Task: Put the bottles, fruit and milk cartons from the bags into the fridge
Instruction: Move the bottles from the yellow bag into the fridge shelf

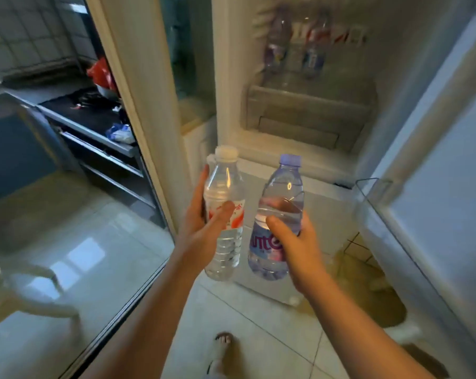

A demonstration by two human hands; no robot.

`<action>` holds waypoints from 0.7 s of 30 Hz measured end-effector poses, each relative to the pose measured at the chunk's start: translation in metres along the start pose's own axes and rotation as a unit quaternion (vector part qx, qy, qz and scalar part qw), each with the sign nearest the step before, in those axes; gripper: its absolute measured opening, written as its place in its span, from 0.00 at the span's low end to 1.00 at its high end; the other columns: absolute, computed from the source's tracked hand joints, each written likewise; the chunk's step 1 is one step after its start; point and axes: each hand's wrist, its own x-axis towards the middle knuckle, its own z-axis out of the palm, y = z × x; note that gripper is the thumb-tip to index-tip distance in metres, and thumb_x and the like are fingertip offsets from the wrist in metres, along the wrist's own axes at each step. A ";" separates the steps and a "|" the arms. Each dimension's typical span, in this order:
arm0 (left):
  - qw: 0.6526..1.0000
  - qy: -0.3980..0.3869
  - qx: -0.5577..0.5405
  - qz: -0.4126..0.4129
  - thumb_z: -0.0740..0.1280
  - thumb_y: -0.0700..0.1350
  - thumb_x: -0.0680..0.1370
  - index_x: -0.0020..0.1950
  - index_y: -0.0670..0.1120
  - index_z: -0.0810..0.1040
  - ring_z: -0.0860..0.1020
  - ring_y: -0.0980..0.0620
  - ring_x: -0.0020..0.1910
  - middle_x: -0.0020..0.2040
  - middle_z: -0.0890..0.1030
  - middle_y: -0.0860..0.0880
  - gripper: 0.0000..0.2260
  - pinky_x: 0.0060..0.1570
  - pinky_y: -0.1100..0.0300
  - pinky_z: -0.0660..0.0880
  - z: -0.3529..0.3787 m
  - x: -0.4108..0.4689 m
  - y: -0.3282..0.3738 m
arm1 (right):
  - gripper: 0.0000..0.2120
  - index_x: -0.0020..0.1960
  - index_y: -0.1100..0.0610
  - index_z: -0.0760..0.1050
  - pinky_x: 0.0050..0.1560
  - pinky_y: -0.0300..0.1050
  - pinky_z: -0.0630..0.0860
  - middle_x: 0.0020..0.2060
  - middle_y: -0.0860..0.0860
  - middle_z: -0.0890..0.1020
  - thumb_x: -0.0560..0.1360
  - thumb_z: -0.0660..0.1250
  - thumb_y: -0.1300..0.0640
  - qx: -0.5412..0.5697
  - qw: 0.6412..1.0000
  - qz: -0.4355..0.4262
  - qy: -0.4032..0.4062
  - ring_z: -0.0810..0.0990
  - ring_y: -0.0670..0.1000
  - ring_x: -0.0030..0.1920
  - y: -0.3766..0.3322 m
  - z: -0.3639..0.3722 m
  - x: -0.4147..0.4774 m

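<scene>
Stored: several bottles, upper centre (blurred). In transit: your left hand grips the red bottle, your right hand the purple bottle. Fruit, cartons: none visible, likely pending.

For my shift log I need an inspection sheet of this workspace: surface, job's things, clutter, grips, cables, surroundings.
Surface: pale tiled floor.
Job's things: clear plastic bottle with white cap and red label; clear plastic bottle with purple cap and label; blurred bottles on the fridge shelf.
Clutter: red plastic bag and blue-and-white bag on the dark counter.
Grips: left hand holds the white-capped bottle; right hand holds the purple-capped one.
Cables: nothing seen.
Surroundings: open white fridge door.
</scene>
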 end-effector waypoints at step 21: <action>0.957 -0.182 -0.166 0.152 0.68 0.50 0.71 0.75 0.38 0.65 0.81 0.42 0.60 0.61 0.81 0.42 0.36 0.59 0.50 0.79 0.161 0.404 0.021 | 0.24 0.57 0.56 0.78 0.44 0.37 0.79 0.47 0.48 0.86 0.64 0.77 0.49 -0.029 0.941 -0.256 0.219 0.85 0.47 0.49 -0.108 -0.037 0.348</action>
